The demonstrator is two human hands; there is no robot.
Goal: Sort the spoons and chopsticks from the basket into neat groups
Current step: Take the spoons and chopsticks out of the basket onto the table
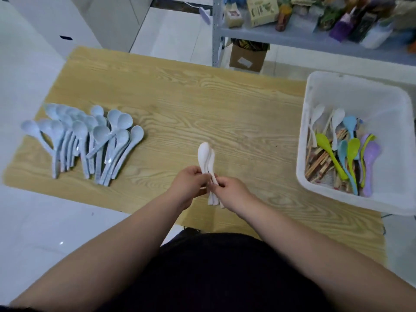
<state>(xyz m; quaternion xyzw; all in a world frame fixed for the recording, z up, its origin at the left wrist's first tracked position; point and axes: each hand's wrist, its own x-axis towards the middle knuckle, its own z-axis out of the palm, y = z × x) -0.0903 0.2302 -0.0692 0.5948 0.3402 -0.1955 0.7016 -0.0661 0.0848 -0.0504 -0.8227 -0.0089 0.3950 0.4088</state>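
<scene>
Over the middle of the wooden table (180,104), my left hand (188,182) and my right hand (229,190) both grip a small stack of pale pink spoons (206,156), bowls pointing away from me. A pile of several light blue spoons (90,136) lies at the table's left. The white plastic basket (315,104) sits at the right edge and holds white spoons (337,119), green spoons (326,147), blue and purple spoons (371,158), and wooden chopsticks (319,161) underneath.
A grey metal shelf (292,34) with packaged goods stands behind the table at the upper right, with a cardboard box (247,57) on the floor below it. White cabinets (56,21) stand at the upper left. White tiled floor surrounds the table.
</scene>
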